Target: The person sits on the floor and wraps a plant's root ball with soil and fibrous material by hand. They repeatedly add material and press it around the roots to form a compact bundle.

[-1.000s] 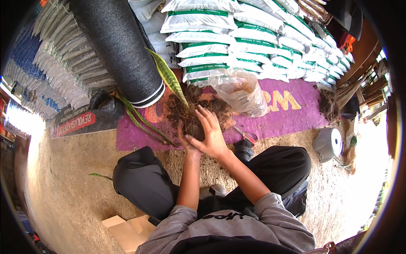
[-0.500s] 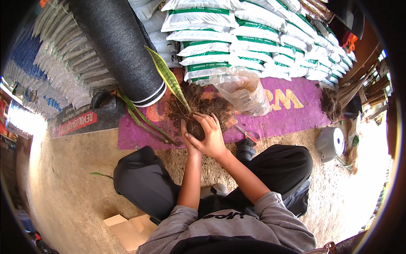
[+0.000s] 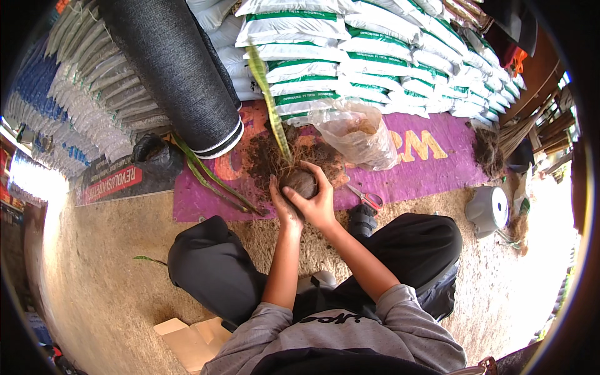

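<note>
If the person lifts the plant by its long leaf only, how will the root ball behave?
The root ball looks packed yet crumbly; soil already lies scattered on the mat, so bits would probably fall. The leaf stands upright, so probably stiff. Both hands, left hand and right hand, cup it, suggesting weight.

Head fisheye, looking down, hands close

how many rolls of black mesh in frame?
2. One big black mesh roll leans from top left down to the purple mat; a second roll sits tight behind its right side, mostly hidden. More may be hidden behind them.
</note>
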Demonstrator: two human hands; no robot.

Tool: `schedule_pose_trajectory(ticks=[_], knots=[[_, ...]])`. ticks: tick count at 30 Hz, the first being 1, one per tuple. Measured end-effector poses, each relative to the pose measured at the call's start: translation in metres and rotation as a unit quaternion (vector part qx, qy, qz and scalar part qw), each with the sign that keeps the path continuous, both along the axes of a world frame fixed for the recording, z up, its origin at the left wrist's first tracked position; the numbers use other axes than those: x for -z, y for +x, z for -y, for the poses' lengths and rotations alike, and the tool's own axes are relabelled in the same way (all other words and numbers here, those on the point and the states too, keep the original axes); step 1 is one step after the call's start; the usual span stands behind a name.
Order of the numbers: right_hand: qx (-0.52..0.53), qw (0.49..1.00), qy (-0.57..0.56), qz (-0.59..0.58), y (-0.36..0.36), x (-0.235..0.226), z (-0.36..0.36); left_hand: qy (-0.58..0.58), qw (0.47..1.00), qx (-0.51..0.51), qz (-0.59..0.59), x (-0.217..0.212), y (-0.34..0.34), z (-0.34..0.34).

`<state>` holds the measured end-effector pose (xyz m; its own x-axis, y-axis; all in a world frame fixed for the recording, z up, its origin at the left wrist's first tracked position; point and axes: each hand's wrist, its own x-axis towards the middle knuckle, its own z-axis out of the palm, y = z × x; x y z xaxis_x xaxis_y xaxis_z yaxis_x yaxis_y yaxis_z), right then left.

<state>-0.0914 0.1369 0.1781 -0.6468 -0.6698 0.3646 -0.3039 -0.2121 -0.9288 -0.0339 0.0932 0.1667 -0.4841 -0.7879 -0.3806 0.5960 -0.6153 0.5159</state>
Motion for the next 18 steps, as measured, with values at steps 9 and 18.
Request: schedule_pose_trajectory(ticks=[9,18], knots=[[0.053,0.987,-0.029,-0.148,0.008,0.001,-0.002,-0.016,0.997,0.012,-0.079,0.020,0.006,0.003],[-0.012,0.999,0.049,-0.013,-0.008,0.010,0.005,-0.098,0.989,-0.074,0.084,0.024,0.001,0.013]])
